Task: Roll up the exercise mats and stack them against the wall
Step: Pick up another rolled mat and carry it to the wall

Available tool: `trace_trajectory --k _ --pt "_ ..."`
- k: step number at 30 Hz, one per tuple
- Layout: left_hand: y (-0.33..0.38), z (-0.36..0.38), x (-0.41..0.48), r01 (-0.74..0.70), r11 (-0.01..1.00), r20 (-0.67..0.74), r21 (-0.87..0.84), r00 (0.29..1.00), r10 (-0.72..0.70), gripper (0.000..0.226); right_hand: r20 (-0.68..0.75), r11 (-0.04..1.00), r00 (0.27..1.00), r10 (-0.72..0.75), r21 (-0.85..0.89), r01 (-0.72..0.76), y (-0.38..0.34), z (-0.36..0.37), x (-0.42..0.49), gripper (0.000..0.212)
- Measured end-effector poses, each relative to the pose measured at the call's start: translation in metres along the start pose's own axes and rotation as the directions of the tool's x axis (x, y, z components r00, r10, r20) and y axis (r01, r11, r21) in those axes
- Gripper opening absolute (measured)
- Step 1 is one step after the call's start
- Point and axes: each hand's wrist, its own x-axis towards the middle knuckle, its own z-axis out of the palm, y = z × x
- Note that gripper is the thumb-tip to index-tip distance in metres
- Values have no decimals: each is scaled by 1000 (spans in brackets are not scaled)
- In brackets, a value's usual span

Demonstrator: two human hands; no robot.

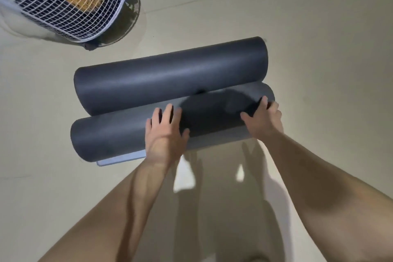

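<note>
Two dark grey rolled mats lie side by side on the pale floor. The far rolled mat [170,74] rests close to the wall at the top of the view. The near rolled mat [110,134] touches it along its length, and its pale loose end pokes out underneath at the lower left. My left hand [165,134] presses flat on the middle of the near roll, fingers spread. My right hand [263,117] lies over its right end, fingers curled across the top.
A white wire-mesh fan guard [63,0] with an orange and black centre stands at the upper left, close to the far roll's left end. Pale bare floor [329,70] surrounds the mats. My knees fill the bottom of the view.
</note>
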Motion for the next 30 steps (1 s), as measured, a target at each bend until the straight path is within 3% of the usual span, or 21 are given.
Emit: trace_trajectory --k 4,9,12,13,15,17,20,22,24,26,30 --pt "-20 46 18 -15 994 -29 108 999 18 63 -296 980 954 45 198 15 19 41 35 96" --pt "-33 73 22 -40 983 -200 180 977 77 64 -346 898 936 70 431 92 24 57 65 93" --pt "-40 69 18 -58 982 -241 182 965 102 63 -420 902 901 111 423 86 18 68 64 90" --pt "-49 68 14 -9 989 -275 149 960 50 62 -428 901 895 124 427 79 15 69 63 88" --pt "-75 61 2 241 970 -380 -6 897 -226 66 -423 892 895 144 446 68 11 67 60 87" --pt "-108 54 -12 482 852 -413 -203 747 -521 80 -392 885 908 148 463 56 12 63 58 88" --pt "-151 40 -26 630 641 -304 -438 567 -765 105 -343 879 929 142 475 41 13 58 52 89" --pt "-170 33 -25 621 540 -222 -568 517 -827 110 -339 872 930 140 487 46 10 58 49 89" --pt "-178 32 -23 566 479 -165 -671 516 -841 104 -334 873 931 148 487 35 6 56 47 89" --pt "-176 34 -19 543 466 -178 -698 500 -848 103 -307 876 938 158 482 10 5 52 46 87" --pt "-166 36 -12 566 479 -238 -671 448 -862 125 -298 880 939 172 475 -11 8 50 41 86"
